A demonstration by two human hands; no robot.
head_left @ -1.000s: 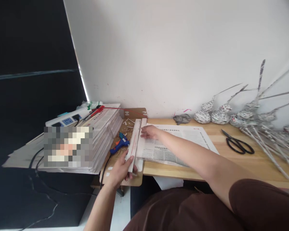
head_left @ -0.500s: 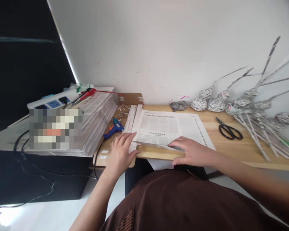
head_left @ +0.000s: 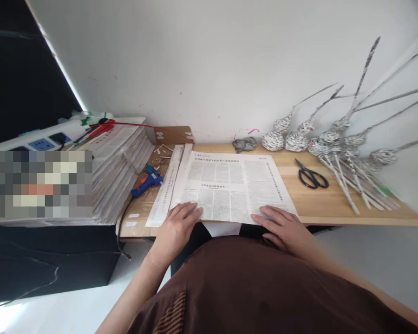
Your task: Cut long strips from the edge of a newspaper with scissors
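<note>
A printed newspaper sheet (head_left: 226, 181) lies flat on the wooden table, its near edge along the table's front. My left hand (head_left: 181, 225) rests its outstretched fingers on the sheet's near left part. On the near right part lie the spread fingers of my right hand (head_left: 282, 227), palm down. Folded paper strips (head_left: 167, 185) run beside the sheet's left side, partly under my left hand. Black-handled scissors (head_left: 311, 175) lie to the right of the sheet, touched by neither hand.
At left stands a tall newspaper stack (head_left: 121, 171) with a power strip (head_left: 38, 141) on top. A blue glue gun (head_left: 148, 181) lies beside it, its cord hanging down. Woven paper gourd shapes (head_left: 296, 139) and rolled paper sticks (head_left: 348, 185) sit at right. A grey crumpled bundle (head_left: 244, 144) is near the wall.
The sheet's near edge, raised before, now lies flat. My right hand has moved right along it, and its fingers have come down onto the paper. The view has turned slightly right.
</note>
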